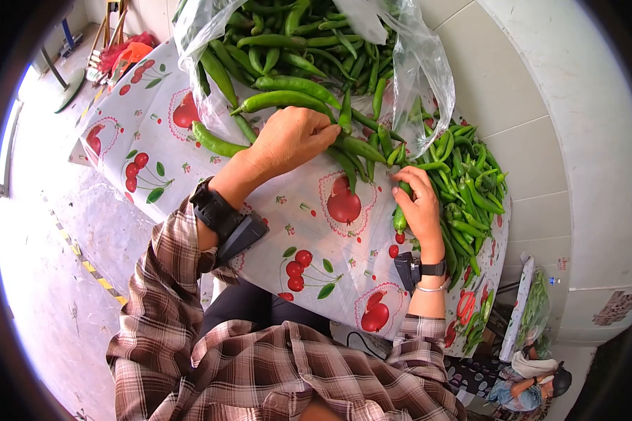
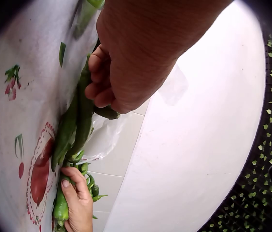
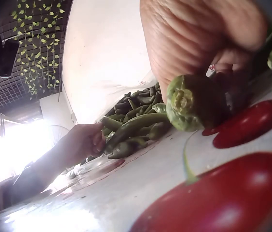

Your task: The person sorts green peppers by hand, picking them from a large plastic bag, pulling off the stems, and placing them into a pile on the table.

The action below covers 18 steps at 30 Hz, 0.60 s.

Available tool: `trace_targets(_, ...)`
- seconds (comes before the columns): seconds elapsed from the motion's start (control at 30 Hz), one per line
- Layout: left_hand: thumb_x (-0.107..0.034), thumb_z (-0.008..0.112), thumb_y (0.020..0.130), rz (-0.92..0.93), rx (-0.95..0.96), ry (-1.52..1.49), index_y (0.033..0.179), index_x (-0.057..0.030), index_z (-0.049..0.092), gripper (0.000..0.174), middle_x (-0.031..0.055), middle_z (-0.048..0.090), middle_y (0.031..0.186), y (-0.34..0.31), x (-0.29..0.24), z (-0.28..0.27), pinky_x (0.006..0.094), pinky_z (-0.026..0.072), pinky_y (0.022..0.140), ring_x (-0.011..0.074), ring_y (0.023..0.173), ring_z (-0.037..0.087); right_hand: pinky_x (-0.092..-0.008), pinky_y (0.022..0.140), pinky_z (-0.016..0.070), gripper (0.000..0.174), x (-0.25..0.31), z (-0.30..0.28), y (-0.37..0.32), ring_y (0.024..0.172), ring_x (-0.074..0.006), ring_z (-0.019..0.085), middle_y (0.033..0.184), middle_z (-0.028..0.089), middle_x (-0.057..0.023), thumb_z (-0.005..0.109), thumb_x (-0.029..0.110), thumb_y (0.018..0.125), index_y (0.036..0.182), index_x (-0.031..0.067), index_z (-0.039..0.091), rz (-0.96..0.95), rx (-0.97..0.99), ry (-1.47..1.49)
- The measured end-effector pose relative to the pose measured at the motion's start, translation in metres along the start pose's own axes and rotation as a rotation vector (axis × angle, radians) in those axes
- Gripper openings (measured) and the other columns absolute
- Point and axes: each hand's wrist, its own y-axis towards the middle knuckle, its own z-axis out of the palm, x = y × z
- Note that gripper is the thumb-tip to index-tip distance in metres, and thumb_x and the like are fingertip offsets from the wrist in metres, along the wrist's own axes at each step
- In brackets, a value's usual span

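Over the near edge of a heap of long green peppers (image 1: 288, 84), my left hand (image 1: 295, 140) has its fingers curled. Thumb and forefinger pinch a green pepper (image 1: 345, 112), whose lower part the fingers hide. In the left wrist view, a pepper end (image 2: 108, 113) shows beneath those curled fingers. My right hand (image 1: 423, 210) grips another green pepper (image 1: 400, 219) beside the loose pile on the right. The right wrist view shows its stem end (image 3: 186, 101) close up, just over the printed cloth. Several peppers (image 1: 358, 149) lie between the two hands.
A clear plastic bag (image 1: 425, 77) spreads open around the large heap. The smaller pile (image 1: 470, 189) reaches the table's right side. Red-handled scissors (image 1: 465, 307) lie near the right corner of the fruit-print tablecloth (image 1: 260, 242). Another person (image 1: 523, 393) sits at lower right.
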Motion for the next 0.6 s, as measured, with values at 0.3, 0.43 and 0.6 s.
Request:
trace_targets(0.3, -0.023, 0.060, 0.086, 0.007, -0.002, -0.002, 0.067, 0.0039, 0.054, 0.033, 0.0161, 0.043, 0.054, 0.0000, 0.0004, 0.0002, 0.0403, 0.0349, 0.049, 0.0278, 0.047, 0.039, -0.0286, 0.076, 0.0467, 0.023, 0.0032, -0.0007, 0.0000, 0.092, -0.0206, 0.060, 0.109, 0.059, -0.0056, 0.065, 0.008, 0.080, 0.103, 0.0045, 0.063, 0.031, 0.009, 0.001)
trace_targets(0.43, -0.023, 0.060, 0.085, 0.010, -0.003, 0.006, 0.067, 0.0040, 0.054, 0.033, 0.0161, 0.043, 0.055, 0.0003, 0.0006, 0.0004, 0.0404, 0.0353, 0.049, 0.0279, 0.048, 0.039, -0.0287, 0.076, 0.0467, 0.023, 0.0034, -0.0011, 0.0000, 0.092, -0.0205, 0.060, 0.109, 0.059, -0.0056, 0.065, 0.008, 0.080, 0.103, 0.0044, 0.063, 0.033, 0.011, 0.005)
trace_targets(0.6, -0.023, 0.060, 0.085, 0.012, -0.007, -0.002, 0.068, 0.0041, 0.055, 0.032, 0.0161, 0.044, 0.055, -0.0001, 0.0007, 0.0005, 0.0404, 0.0357, 0.050, 0.0287, 0.048, 0.040, -0.0285, 0.076, 0.0467, 0.023, 0.0028, -0.0004, 0.0001, 0.092, -0.0204, 0.059, 0.108, 0.059, -0.0055, 0.065, 0.007, 0.080, 0.103, 0.0044, 0.064, 0.023, 0.004, -0.001)
